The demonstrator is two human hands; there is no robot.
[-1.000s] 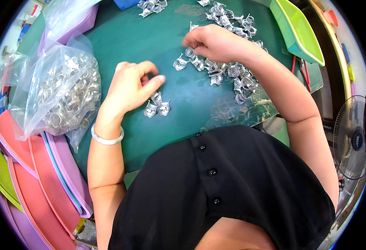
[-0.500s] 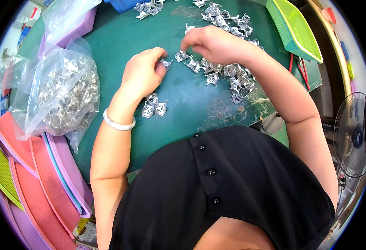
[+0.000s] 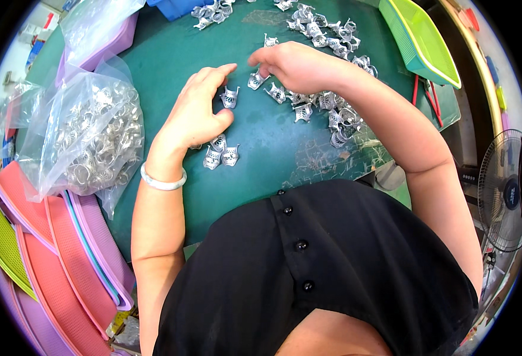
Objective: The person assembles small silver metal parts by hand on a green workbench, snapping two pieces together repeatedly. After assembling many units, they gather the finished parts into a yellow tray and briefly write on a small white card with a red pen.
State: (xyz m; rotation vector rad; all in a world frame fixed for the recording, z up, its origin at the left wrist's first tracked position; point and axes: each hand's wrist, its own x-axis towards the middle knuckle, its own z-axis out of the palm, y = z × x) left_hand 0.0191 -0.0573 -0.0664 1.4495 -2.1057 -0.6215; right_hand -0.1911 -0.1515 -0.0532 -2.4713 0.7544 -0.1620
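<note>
Fingers (image 3: pixel 218 72) of the left hand (image 3: pixel 197 110) are spread beside a silver openwork metal piece (image 3: pixel 229 98) on the green tabletop (image 3: pixel 261 142), while whether a similar piece (image 3: pixel 255 81) is gripped by the right hand (image 3: pixel 299 66) cannot be told.

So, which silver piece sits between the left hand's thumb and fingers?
The lone silver piece inside the open left hand; the small cluster nearer the body and the other pieces lie outside that curve.

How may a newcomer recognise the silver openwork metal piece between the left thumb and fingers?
On the green tabletop, find the bare left hand. The silver openwork metal piece shows alone between its thumb and forefinger; other silver pieces lie outside.
</note>
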